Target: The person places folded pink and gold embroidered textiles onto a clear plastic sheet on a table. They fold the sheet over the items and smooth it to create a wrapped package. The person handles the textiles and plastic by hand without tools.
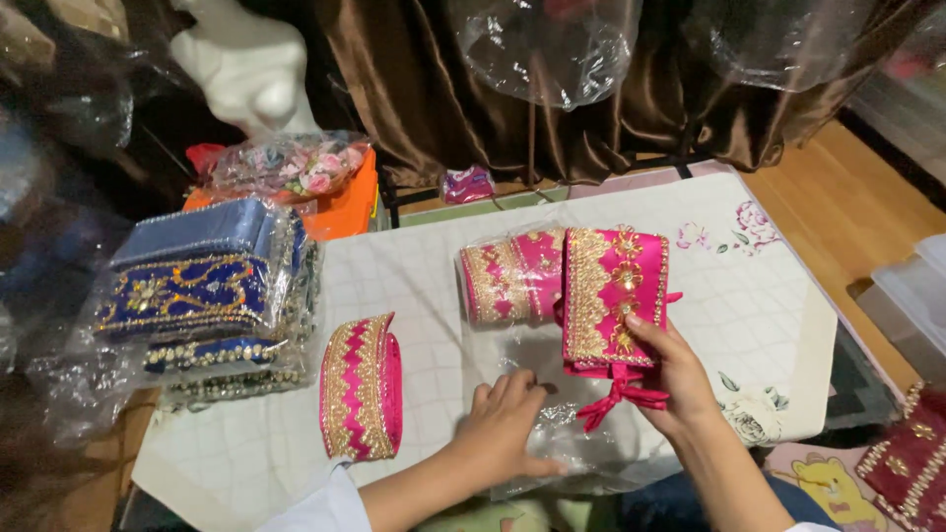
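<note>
While rt hand [670, 379] fingers clamp pink band [611, 296], lft hand [507, 424] fingers together—probably—on white table [769, 296].

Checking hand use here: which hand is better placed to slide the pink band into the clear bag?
Probably the right hand: it already holds the pink band, while the left hand presses the clear bag flat.

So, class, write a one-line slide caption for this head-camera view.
Right hand lifts a pink gold-trimmed band while the left hand presses a clear plastic bag.
</note>
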